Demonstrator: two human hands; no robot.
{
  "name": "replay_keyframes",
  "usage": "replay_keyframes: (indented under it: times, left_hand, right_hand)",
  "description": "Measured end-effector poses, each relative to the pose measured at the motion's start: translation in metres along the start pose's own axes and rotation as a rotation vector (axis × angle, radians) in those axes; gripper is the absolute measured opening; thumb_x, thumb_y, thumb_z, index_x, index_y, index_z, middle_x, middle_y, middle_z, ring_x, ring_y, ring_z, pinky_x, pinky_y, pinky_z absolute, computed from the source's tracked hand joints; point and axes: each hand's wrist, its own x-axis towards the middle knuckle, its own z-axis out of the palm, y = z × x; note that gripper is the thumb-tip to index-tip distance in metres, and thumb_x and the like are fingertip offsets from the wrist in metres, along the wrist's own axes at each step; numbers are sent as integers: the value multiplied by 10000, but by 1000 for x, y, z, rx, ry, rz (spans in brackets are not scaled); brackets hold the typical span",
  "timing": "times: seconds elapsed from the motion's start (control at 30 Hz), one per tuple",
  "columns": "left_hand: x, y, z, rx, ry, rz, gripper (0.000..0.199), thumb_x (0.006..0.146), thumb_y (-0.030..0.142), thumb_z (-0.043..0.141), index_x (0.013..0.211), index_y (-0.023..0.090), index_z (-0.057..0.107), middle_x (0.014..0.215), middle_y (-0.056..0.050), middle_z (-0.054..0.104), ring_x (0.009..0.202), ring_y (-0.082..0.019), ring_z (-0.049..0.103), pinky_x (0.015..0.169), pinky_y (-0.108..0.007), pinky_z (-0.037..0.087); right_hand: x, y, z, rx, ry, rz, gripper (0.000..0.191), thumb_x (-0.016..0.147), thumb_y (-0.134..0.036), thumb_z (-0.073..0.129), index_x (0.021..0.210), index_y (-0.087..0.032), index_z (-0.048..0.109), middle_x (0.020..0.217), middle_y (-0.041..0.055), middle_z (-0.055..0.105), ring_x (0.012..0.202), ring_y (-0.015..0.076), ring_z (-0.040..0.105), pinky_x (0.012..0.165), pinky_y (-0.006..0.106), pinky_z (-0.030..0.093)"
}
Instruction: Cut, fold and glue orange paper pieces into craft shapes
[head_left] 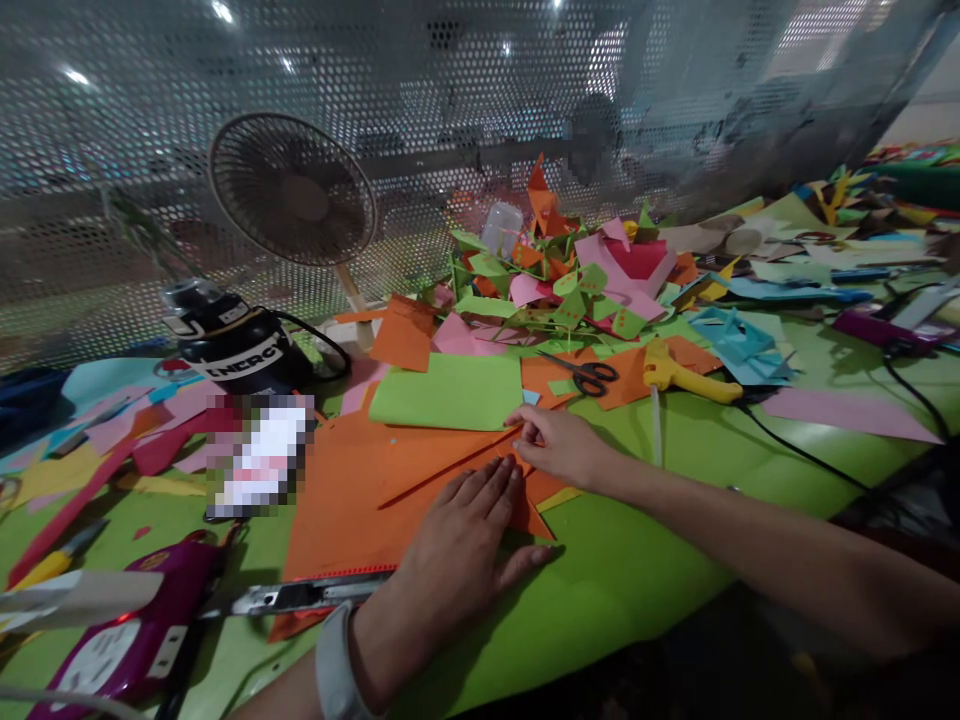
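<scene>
My left hand [465, 530] lies flat with its fingers together, pressing on a folded piece of orange paper [531, 515]. Beside it, my right hand [559, 447] has curled fingers and seems to pinch the upper edge of that folded piece; the fingertips partly hide the grip. Under both is a large orange sheet [337, 490], with a narrow raised fold running across it. A light green sheet [450, 395] lies just beyond my hands. Close to my left wrist, a utility knife [300, 597] rests on the orange sheet's near edge.
Black scissors [592, 376] and a yellow glue gun [686, 378] with a cord lie beyond my right hand. A black bottle [240, 345], a fan [292, 200] and a purple device [131, 635] stand or lie left. Paper cut-outs [570, 290] pile up against the perforated metal panel [450, 110].
</scene>
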Motion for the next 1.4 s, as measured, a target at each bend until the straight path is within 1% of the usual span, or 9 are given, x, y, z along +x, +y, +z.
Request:
replay_keyframes:
  times: [0.3, 0.47, 0.67, 0.93, 1.1, 1.17, 1.23, 1.3, 1.4]
  left_hand:
    - [-3, -1, -3, -26, 91, 21, 741, 889, 654, 376, 1339, 81, 504, 1392, -180, 503, 1277, -320, 488, 1040, -474, 435]
    - [-3, -4, 3, -19, 132, 64, 759, 892, 653, 366, 1311, 38, 515, 1368, -223, 516, 1269, -337, 493, 1032, -498, 434]
    - [-1, -6, 5, 29, 112, 80, 727, 897, 644, 350, 1341, 87, 499, 1378, -197, 518, 1261, -324, 504, 1012, -495, 449]
    - [-1, -3, -2, 67, 61, 56, 774, 884, 680, 321, 1348, 87, 502, 1390, -187, 497, 1267, -322, 499, 1025, -483, 439]
    - [0, 0, -7, 51, 14, 19, 824, 870, 700, 325, 1363, 56, 474, 1409, -208, 460, 1296, -332, 460, 1042, -493, 419]
    - [1, -1, -8, 49, 13, 18, 814, 865, 697, 348, 1361, 64, 476, 1408, -212, 460, 1291, -336, 465, 1036, -490, 422]
    - [1, -2, -6, 46, 18, 28, 785, 866, 681, 371, 1351, 75, 487, 1398, -211, 476, 1277, -338, 482, 1024, -488, 432]
    - [1, -4, -3, 44, 16, 34, 772, 871, 671, 376, 1348, 74, 487, 1393, -213, 485, 1271, -340, 490, 1018, -488, 433]
    - [1, -6, -4, 34, 2, 39, 775, 870, 682, 364, 1335, 76, 496, 1387, -219, 497, 1268, -343, 493, 1017, -491, 429]
  right_hand:
    - [-9, -12, -38, -15, 239, -150, 235, 860, -171, 525, 1059, -156, 650, 934, 66, 691, 824, 164, 611, 747, 291, 440]
    - [-28, -20, -44, -220, -25, -347, 320, 920, -233, 474, 1187, -155, 632, 1150, 123, 673, 1053, 238, 606, 899, 395, 442]
    - [-49, 2, -14, -478, -169, -424, 729, 903, -635, 376, 1388, -98, 468, 1470, 169, 406, 1398, 337, 286, 1142, 527, 176]
    - [-57, 24, -33, -507, -78, -344, 659, 870, -643, 448, 1292, -151, 569, 1423, 169, 477, 1400, 344, 275, 1117, 552, 188]
    - [-43, 14, -48, -374, 51, -225, 330, 893, -425, 540, 999, -151, 691, 1125, 151, 670, 1085, 297, 584, 921, 435, 414]
    - [-27, 7, -52, -237, -31, -91, 257, 873, -392, 562, 847, -165, 681, 882, 92, 712, 827, 227, 647, 736, 334, 460]
    - [-8, 3, -52, -62, -276, 44, 272, 833, -394, 616, 688, -164, 633, 687, 43, 687, 654, 166, 638, 627, 266, 450]
    - [10, 2, -51, 84, -540, 190, 324, 807, -385, 658, 592, -156, 574, 576, 11, 645, 555, 126, 617, 582, 232, 448]
    - [26, 2, -48, 129, -694, 270, 371, 725, -388, 749, 542, -144, 537, 513, -16, 607, 504, 107, 602, 536, 212, 429]
